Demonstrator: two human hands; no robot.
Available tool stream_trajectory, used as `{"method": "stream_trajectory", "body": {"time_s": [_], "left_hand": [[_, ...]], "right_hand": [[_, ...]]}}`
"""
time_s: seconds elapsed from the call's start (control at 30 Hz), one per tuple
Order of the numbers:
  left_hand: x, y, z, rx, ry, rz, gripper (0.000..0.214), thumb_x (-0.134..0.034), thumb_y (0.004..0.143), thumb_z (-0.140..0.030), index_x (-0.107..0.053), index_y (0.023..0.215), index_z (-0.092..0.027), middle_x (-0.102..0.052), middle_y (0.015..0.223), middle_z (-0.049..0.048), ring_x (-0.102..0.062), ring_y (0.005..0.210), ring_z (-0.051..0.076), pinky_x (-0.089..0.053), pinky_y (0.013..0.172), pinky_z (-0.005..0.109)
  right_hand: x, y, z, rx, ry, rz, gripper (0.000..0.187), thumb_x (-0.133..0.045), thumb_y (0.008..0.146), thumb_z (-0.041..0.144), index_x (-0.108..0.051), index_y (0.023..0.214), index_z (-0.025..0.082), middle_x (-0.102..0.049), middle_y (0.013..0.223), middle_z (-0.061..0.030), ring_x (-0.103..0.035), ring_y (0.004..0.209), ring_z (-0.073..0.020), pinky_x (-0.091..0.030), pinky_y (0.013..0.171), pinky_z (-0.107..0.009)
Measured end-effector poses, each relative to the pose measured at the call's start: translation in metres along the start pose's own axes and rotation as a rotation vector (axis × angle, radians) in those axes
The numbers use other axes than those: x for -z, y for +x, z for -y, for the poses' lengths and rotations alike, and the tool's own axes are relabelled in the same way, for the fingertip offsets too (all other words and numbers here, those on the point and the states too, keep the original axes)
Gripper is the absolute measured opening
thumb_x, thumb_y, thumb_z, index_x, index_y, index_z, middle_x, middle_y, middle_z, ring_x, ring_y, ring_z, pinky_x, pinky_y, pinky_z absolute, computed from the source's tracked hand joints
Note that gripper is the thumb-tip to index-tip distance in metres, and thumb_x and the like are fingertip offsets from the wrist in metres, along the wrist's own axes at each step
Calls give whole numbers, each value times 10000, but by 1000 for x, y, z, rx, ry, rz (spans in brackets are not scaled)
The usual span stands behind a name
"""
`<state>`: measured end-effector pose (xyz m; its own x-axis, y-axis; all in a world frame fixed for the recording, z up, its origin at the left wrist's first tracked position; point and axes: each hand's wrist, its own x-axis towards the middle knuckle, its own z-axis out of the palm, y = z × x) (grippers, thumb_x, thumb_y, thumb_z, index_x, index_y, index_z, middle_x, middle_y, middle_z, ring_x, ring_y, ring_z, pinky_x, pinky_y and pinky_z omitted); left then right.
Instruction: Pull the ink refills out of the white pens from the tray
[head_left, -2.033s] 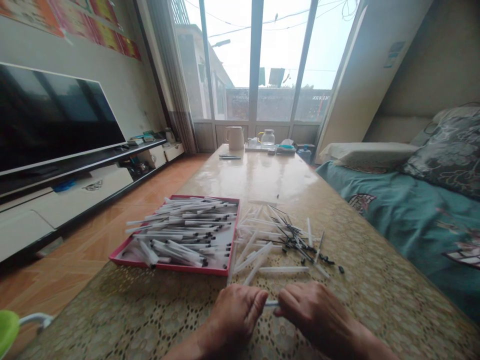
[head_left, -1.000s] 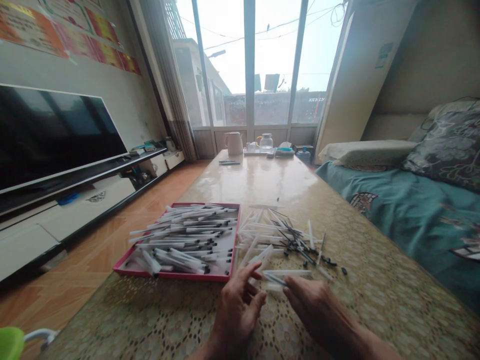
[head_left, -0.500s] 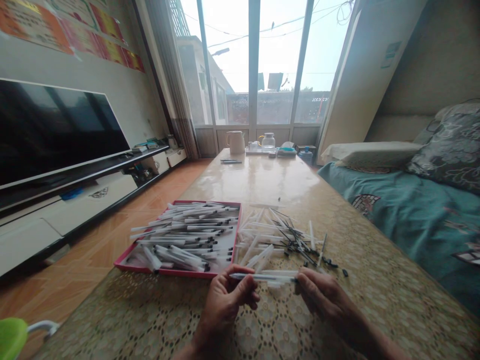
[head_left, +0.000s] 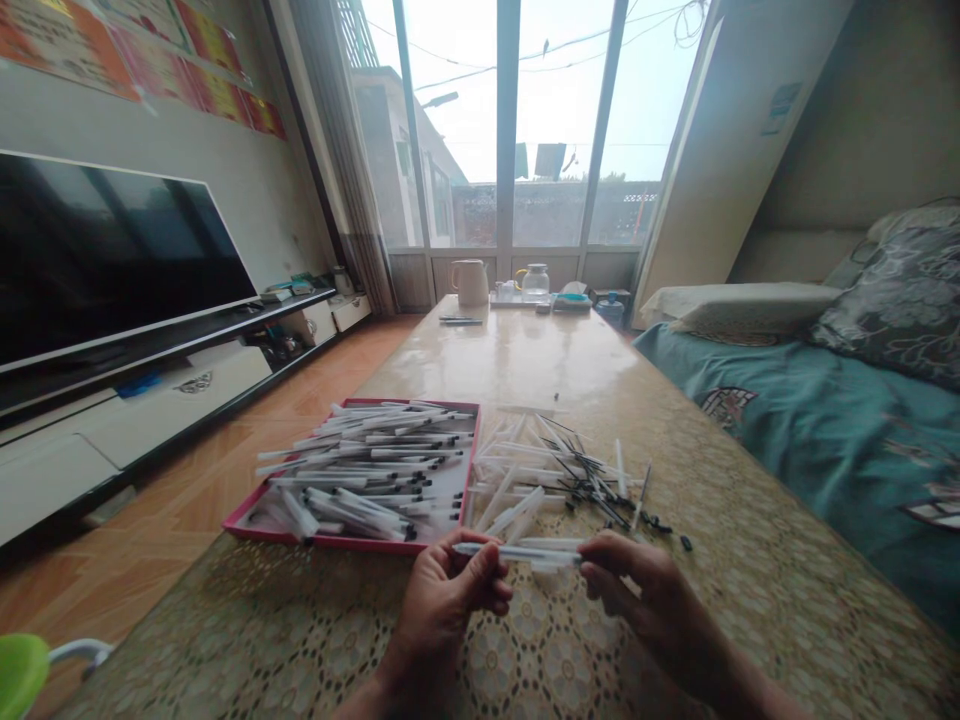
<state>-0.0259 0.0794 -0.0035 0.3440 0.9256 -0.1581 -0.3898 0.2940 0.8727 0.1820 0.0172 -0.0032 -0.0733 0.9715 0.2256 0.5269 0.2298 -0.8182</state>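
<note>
On the counter (head_left: 540, 350), a pink tray (head_left: 360, 545) is holding white pens (head_left: 371, 510). The left hand (head_left: 450, 590) is pinching one end of a pen (head_left: 517, 552) between thumb and fingers. The pen is stretching sideways before loose tubes (head_left: 516, 510) and black refills (head_left: 592, 480). The right hand (head_left: 641, 580), fingers curled, is gripping its other end.

Single view, worn on the head: looks forward and down along the long, glossy, beige flower-patterned counter (head_left: 517, 365) from above its near end. Bare left hand (head_left: 450, 600) and bare right hand (head_left: 651, 590) closest to lens. Far edge well off, before tall grey-framed glass windows (head_left: 507, 140). Wide field takes in flat black television (head_left: 112, 260) beyond left edge, teal cloth-covered couch (head_left: 787, 420) beyond right edge.
</note>
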Motion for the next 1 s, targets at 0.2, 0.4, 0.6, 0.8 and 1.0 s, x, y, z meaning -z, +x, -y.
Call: {"method": "stream_trajectory", "body": {"time_s": [0.2,0.4,0.6,0.8,1.0], "left_hand": [[0,1,1,3,-7,-15,305,-793,572,-324,-615,697,-110,-655,520,18,-586,414,110,-452,377,174],[1,1,3,7,20,-9,316,-789,575,-336,-614,704,-106,-655,520,26,-578,405,108,-452,383,180],[-1,1,1,-4,25,-9,314,-787,575,-345,-610,690,-113,-640,505,12,-571,400,100,-437,376,169],[1,2,1,11,9,-7,304,-794,568,-329,-608,680,-116,-646,522,13,-582,420,110,-450,389,184],[-1,1,-1,9,7,-20,295,-797,565,-315,-607,669,-115,-645,529,14,-581,429,113,-448,393,187]], "right_hand": [[-1,2,-1,33,-83,-27,269,-389,911,335,-560,767,185,-543,597,17,-509,526,-108,-393,535,-205],[-4,1,0,30,-92,-7,250,-383,913,336,-517,762,189,-543,607,21,-495,485,-97,-386,496,-195],[-5,-1,-7,77,-160,-24,333,-334,931,316,-502,673,190,-534,576,16,-521,539,-112,-389,553,-214],[-5,1,-5,55,-159,-30,186,-410,902,331,-520,876,183,-571,621,18,-536,540,-113,-399,532,-202],[-5,2,-7,115,-218,-7,363,-278,944,319,-489,676,195,-557,566,16,-536,535,-111,-402,573,-216]]}}
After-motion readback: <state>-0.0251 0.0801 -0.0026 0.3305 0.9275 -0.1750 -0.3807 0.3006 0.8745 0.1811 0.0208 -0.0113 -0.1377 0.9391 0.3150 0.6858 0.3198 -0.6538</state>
